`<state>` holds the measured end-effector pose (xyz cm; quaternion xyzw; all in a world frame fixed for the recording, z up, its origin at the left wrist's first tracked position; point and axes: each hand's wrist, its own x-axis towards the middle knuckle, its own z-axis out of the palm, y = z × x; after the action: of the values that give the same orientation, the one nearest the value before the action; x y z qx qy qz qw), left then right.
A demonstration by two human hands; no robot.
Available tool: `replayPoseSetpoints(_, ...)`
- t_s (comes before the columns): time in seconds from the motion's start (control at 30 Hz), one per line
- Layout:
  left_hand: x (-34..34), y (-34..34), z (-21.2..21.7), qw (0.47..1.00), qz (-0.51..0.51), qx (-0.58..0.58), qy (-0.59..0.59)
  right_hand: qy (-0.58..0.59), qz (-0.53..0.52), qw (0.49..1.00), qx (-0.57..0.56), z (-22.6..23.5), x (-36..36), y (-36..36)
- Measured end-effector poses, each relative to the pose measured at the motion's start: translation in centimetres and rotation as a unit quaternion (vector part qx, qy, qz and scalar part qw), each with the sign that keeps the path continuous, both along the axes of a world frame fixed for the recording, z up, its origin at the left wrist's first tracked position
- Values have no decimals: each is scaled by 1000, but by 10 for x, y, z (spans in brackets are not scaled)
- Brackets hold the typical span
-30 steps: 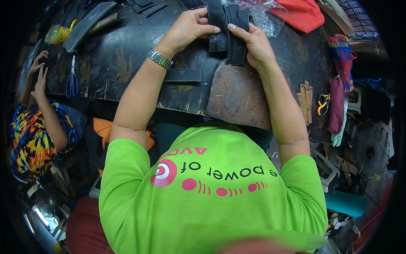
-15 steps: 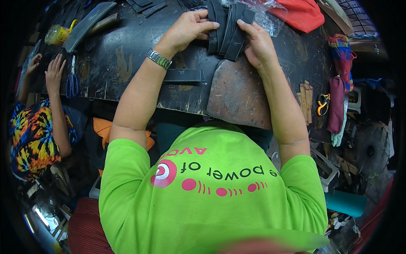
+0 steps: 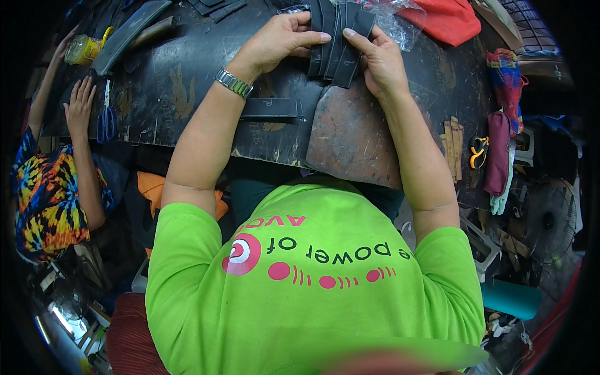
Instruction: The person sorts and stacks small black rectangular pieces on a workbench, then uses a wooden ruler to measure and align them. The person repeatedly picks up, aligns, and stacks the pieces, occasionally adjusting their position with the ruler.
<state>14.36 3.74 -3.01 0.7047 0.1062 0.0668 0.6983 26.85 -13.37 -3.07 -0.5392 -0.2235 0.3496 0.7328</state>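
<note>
Between my two hands, at the far side of the table, is a fanned bundle of black strips (image 3: 337, 47) with faint pale marks on their lower ends. My left hand (image 3: 292, 42) grips the bundle's left side, thumb on top and fingers behind. On the right side my right hand (image 3: 378, 59) pinches it, thumb pressed on the front strip. A separate black strip (image 3: 272, 109) lies on the table nearer me, below my left wrist. Just under the bundle sits a worn brown slab (image 3: 353, 134) at the table's near edge.
Blue-handled scissors (image 3: 106, 122), a yellow-labelled jar (image 3: 81, 50) and a long dark curved piece (image 3: 128, 34) lie left, near a co-worker's hand (image 3: 80, 106). Clear plastic (image 3: 400, 28) and a red bag (image 3: 447, 22) are far right. Orange-handled snips (image 3: 479, 152) and wooden pieces (image 3: 453, 147) lie right.
My right thumb has shifted slightly left across the strips, and the bundle is bunched a little closer. The co-worker's farther arm has reached forward toward the jar.
</note>
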Motion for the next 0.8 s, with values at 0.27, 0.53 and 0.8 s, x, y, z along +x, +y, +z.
replayPoseSetpoints(0.27, 0, -5, 4, 998, -12, 61, 6, 41, 29, 998, 26, 5, -20, 5)
replayPoseSetpoints(0.53, 5, -4, -6, 998, 25, -47, -23, -183, 56, 981, 7, -3, -36, 8)
replayPoseSetpoints(0.8, 5, 1, 1, 995, 82, -49, -13, -192, 37, 979, -56, -1, -24, 1)
